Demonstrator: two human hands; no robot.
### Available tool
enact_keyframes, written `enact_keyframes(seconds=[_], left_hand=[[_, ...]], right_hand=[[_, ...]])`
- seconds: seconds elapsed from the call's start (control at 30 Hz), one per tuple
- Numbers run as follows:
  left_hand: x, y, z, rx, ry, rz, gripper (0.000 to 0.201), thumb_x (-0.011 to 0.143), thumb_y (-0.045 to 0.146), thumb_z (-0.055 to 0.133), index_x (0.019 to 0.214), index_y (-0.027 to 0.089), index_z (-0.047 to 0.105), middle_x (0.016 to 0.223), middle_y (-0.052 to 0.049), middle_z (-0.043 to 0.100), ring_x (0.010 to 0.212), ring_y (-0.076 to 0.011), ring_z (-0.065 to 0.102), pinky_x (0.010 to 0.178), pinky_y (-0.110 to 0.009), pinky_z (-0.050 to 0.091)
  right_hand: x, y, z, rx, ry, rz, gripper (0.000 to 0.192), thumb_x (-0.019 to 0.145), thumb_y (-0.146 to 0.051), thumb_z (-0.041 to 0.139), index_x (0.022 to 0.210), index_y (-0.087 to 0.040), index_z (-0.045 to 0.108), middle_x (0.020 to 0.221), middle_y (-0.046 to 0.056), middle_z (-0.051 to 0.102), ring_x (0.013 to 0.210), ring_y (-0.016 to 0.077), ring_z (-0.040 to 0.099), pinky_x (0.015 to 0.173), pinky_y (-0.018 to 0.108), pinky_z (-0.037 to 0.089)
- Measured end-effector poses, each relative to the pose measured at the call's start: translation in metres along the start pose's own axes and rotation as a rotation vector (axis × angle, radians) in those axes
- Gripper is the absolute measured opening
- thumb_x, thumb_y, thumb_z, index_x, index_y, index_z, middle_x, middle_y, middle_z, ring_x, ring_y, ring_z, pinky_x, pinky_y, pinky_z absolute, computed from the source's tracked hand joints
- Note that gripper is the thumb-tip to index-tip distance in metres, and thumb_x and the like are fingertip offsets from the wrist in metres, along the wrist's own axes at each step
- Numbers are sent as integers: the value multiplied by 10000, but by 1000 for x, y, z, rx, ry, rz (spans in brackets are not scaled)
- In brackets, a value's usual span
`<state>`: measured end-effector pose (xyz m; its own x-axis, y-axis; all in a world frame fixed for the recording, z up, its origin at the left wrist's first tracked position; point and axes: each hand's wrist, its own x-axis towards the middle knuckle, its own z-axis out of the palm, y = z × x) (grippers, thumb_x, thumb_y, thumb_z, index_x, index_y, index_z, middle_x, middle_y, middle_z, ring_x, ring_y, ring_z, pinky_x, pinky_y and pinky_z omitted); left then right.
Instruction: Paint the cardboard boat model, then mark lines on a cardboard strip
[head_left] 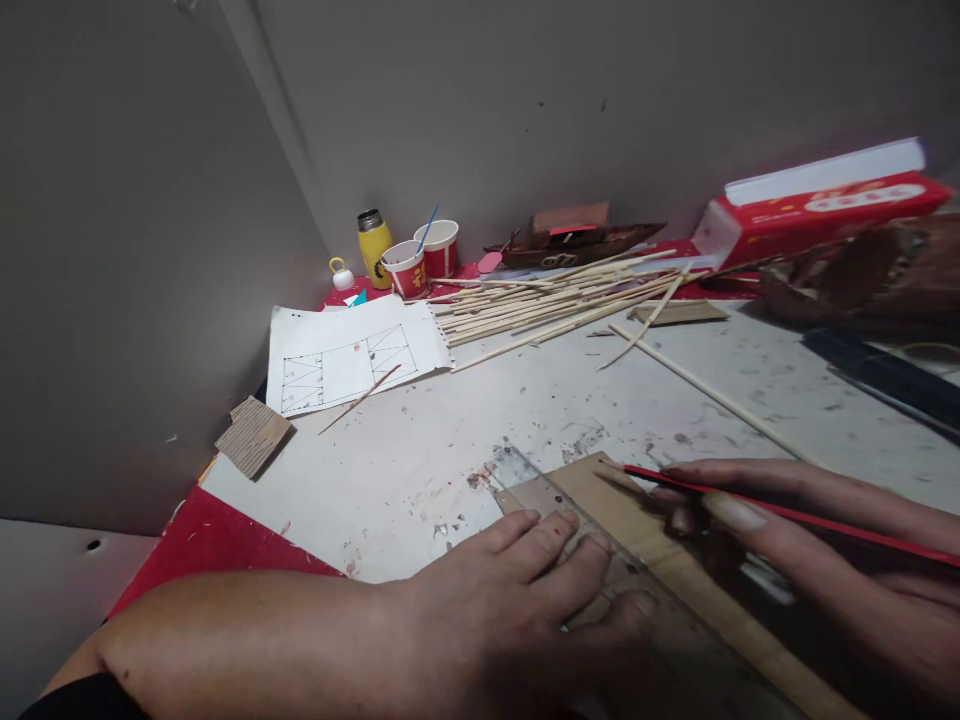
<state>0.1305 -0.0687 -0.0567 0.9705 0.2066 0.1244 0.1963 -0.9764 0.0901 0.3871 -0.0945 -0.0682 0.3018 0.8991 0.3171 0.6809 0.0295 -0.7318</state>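
Observation:
My left hand lies with its fingers spread on a clear ruler, pressing it against a thin wooden board at the lower middle. In my right hand is a red and black pencil, pinched between thumb and fingers. Its tip is close over the far end of the board, to the right of the ruler; whether it touches the wood I cannot tell. Part of the ruler and board is hidden beneath my left hand and in shadow.
Behind lie a drawn plan on paper, a bundle of thin wooden sticks and a model boat. Paper cups, a yellow bottle and a red box stand at the back. A small wood block sits left.

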Motion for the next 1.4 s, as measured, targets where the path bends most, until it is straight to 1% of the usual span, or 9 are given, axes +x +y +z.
enact_keyframes(seconds=[0.1, 0.17, 0.23, 0.3, 0.43, 0.57, 0.77, 1.1, 1.4], left_hand=[[1, -1, -4, -62, -3, 1, 797, 881, 651, 513, 1475, 127, 417, 1481, -194, 484, 1400, -385, 400, 1107, -518, 390], [3, -2, -9, -99, -41, -2, 836, 868, 681, 508, 1477, 117, 414, 1480, -205, 482, 1404, -382, 396, 1120, -517, 379], [6, -4, -14, -97, -71, -3, 832, 873, 693, 496, 1469, 116, 426, 1476, -208, 485, 1405, -370, 401, 1123, -508, 381], [8, -5, -18, -52, -70, 15, 829, 873, 686, 511, 1461, 106, 433, 1474, -211, 488, 1406, -368, 401, 1117, -505, 389], [10, -4, -19, 30, -64, 61, 874, 853, 715, 519, 1456, 87, 440, 1471, -213, 495, 1419, -372, 375, 1106, -497, 403], [11, -4, -18, 76, -61, 73, 901, 848, 748, 481, 1453, 81, 449, 1469, -222, 494, 1414, -376, 382, 1104, -499, 403], [11, -6, -19, 70, -66, 71, 907, 842, 744, 499, 1466, 89, 434, 1475, -211, 494, 1420, -367, 378, 1110, -491, 399], [13, -5, -20, 114, -55, 90, 880, 853, 755, 463, 1436, 94, 464, 1442, -227, 522, 1370, -393, 447, 1043, -504, 455], [12, -5, -18, 142, -21, 89, 885, 847, 757, 471, 1450, 110, 468, 1462, -232, 497, 1370, -375, 444, 1061, -472, 435]], right_hand=[[-3, -10, -7, 82, -67, 12, 231, 801, -542, 639, 857, -358, 767, 897, 57, 786, 814, 268, 750, 720, 378, 630], [-4, -19, -11, 154, -102, 22, 169, 812, -405, 634, 831, -288, 753, 840, 69, 776, 738, 237, 736, 640, 327, 615], [-3, -28, -13, 233, -123, 22, 145, 836, -329, 612, 820, -245, 728, 749, 52, 750, 650, 191, 705, 629, 295, 594], [-1, -33, -14, 295, -172, 12, 129, 837, -305, 607, 821, -224, 707, 728, 44, 737, 654, 183, 698, 627, 288, 578], [1, -35, -13, 235, -237, -27, 112, 809, -217, 587, 805, -226, 698, 745, 23, 740, 658, 159, 680, 587, 247, 530], [-2, -34, -11, 199, -305, -68, 158, 830, -186, 556, 808, -224, 707, 728, -1, 727, 634, 129, 655, 568, 214, 503], [-2, -35, -10, 328, -337, -102, 194, 872, -183, 556, 900, -240, 740, 845, -1, 755, 744, 131, 697, 682, 217, 547], [2, -38, -12, 282, -169, -44, 145, 845, -190, 574, 891, -230, 705, 852, 0, 738, 773, 144, 690, 711, 231, 549], [4, -34, -9, 397, -199, 37, 216, 846, -166, 570, 999, -202, 719, 978, 26, 763, 878, 163, 713, 773, 259, 557]])
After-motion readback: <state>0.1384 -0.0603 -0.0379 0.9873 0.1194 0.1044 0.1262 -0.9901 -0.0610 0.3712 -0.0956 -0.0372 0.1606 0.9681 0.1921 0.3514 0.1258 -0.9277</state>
